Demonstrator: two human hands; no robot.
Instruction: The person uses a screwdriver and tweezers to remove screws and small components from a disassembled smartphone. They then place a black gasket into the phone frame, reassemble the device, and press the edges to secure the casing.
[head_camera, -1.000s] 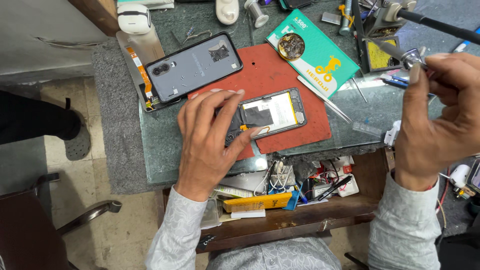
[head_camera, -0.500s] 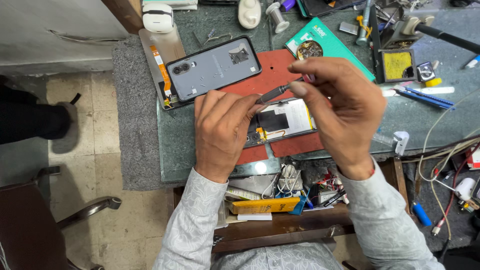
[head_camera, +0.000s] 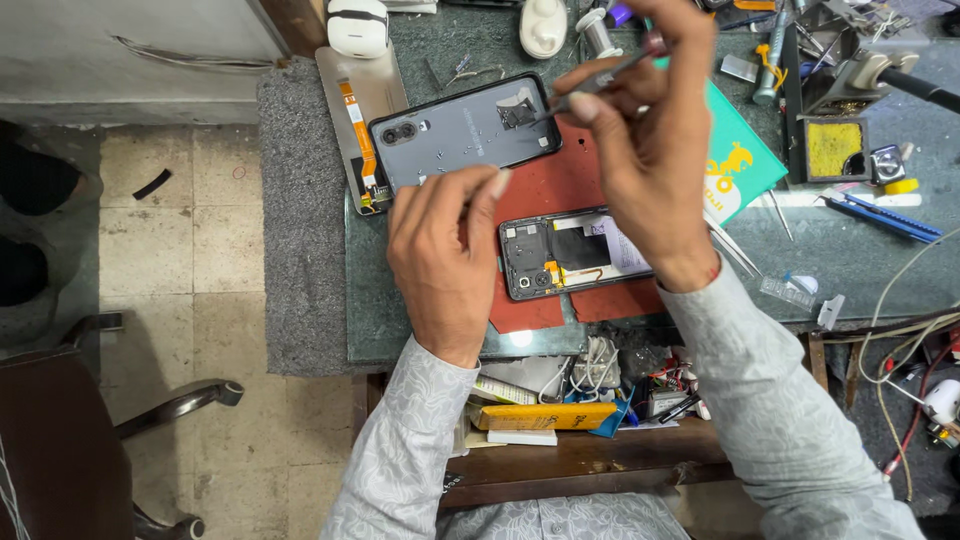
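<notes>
**A:** Where does the opened phone (head_camera: 575, 255) lie from my hands?

**B:** I see it flat on a red mat (head_camera: 560, 180), near the front edge of the glass-topped bench (head_camera: 850, 260). Its long axis runs left to right along that edge. My left hand (head_camera: 445, 260) rests palm down just beside its left end, fingers together and lightly curled, holding nothing that I can make out. My right wrist crosses above its right end.

**A:** And the right hand?

**B:** My right hand (head_camera: 650, 140) hovers farther back, thumb and fingers pinched on a thin metal tool (head_camera: 585, 88), probably tweezers. The tip points left toward the dark back cover (head_camera: 465, 130), which lies tilted beyond the mat's rear left corner. So the left hand is nearer the phone; the right is nearer the cover.

**A:** Materials?

**B:** The phone's inside shows a matte black frame, a pale battery and small camera rings. The cover is glossy grey plastic. The mat looks soft and dull. A teal card box (head_camera: 745, 165) lies behind to the right, a soldering stand with a yellow sponge (head_camera: 835, 145) near the rear right corner.
</notes>
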